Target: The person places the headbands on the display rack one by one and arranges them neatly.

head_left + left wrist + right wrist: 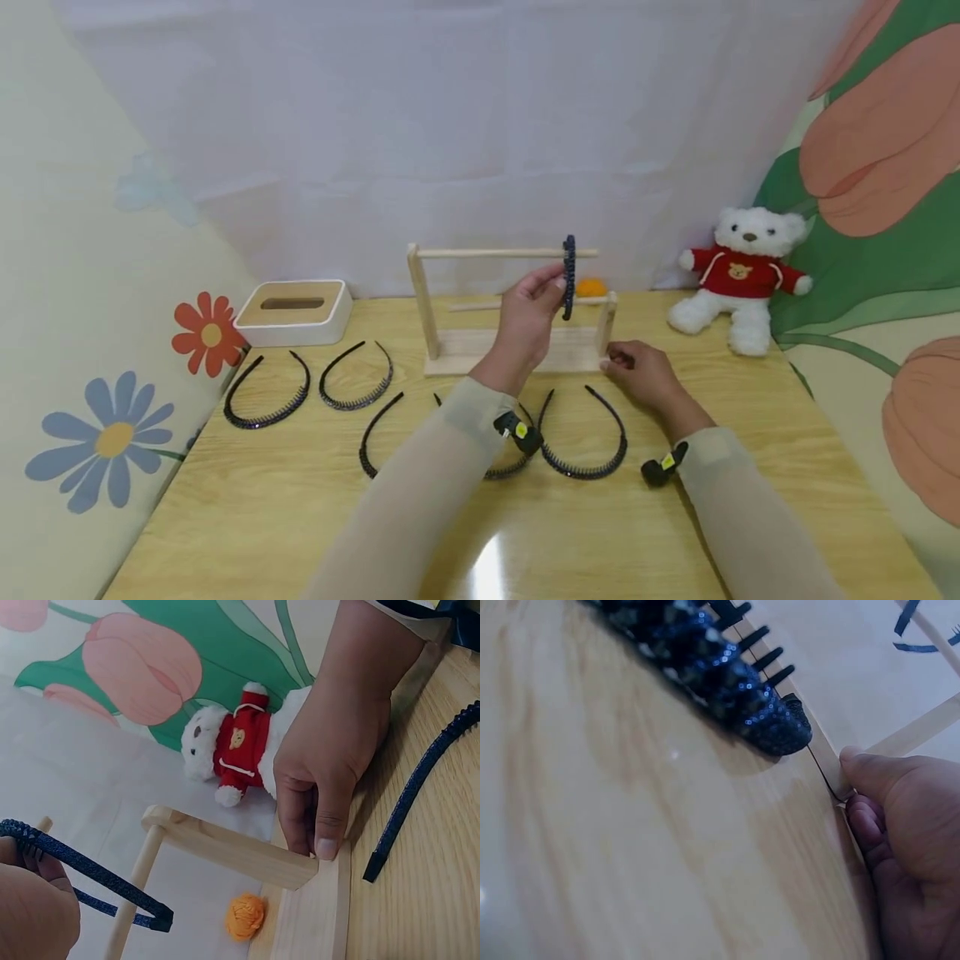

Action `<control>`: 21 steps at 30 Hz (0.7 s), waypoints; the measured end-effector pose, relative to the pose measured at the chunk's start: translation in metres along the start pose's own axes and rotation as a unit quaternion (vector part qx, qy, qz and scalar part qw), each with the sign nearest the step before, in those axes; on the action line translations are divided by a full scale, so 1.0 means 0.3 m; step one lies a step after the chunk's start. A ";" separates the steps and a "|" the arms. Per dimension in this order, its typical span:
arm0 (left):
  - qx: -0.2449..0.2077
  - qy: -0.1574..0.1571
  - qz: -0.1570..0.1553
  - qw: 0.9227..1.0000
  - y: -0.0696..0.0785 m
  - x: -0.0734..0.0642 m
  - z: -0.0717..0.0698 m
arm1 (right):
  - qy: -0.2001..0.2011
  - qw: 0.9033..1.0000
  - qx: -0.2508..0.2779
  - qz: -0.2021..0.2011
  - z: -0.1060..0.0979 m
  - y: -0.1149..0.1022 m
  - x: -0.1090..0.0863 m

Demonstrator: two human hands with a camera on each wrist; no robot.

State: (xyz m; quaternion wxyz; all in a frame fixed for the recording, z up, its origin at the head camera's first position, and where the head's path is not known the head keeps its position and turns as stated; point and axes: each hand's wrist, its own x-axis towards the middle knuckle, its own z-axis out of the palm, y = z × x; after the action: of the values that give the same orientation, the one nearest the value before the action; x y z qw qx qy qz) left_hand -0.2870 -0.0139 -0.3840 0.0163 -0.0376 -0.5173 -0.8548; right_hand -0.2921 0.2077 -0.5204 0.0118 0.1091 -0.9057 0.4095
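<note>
My left hand [525, 321] pinches a dark, glittery toothed headband [569, 279] between thumb and fingers. It is at the upper rod [487, 253] of a wooden rack [450, 364], near the rod's free right end. In the left wrist view the rod [142, 874] passes between the two arms of this headband [97, 874]. My right hand [645, 375] grips the right front corner of the rack's base. In the right wrist view, that hand's thumb [877, 771] lies on the base corner, with its fingers curled below.
Several similar headbands lie on the table, among them one [267, 422] at far left and one [588, 475] in front of the rack. A white tissue box [296, 333] with wooden top stands back left. An orange ball [591, 287] sits behind the rack, a white teddy bear [742, 275] back right.
</note>
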 end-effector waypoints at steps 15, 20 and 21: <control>0.002 -0.007 -0.024 1.000 -0.023 0.030 0.033 | 0.012 1.000 -0.006 -0.004 -0.006 -0.010 0.014; 0.005 0.000 -0.024 1.000 -0.033 0.028 0.030 | 0.009 1.000 -0.005 -0.004 0.001 0.002 0.007; 0.007 0.001 -0.025 1.000 -0.035 0.028 0.028 | 0.008 1.000 -0.004 -0.003 0.002 0.005 0.004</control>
State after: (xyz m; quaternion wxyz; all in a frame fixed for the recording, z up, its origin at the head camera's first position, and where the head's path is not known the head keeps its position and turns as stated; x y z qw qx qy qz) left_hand -0.2958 -0.0014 -0.3888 -0.0037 -0.0237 -0.5240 -0.8514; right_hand -0.2936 0.2080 -0.5216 0.0207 0.1089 -0.9070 0.4062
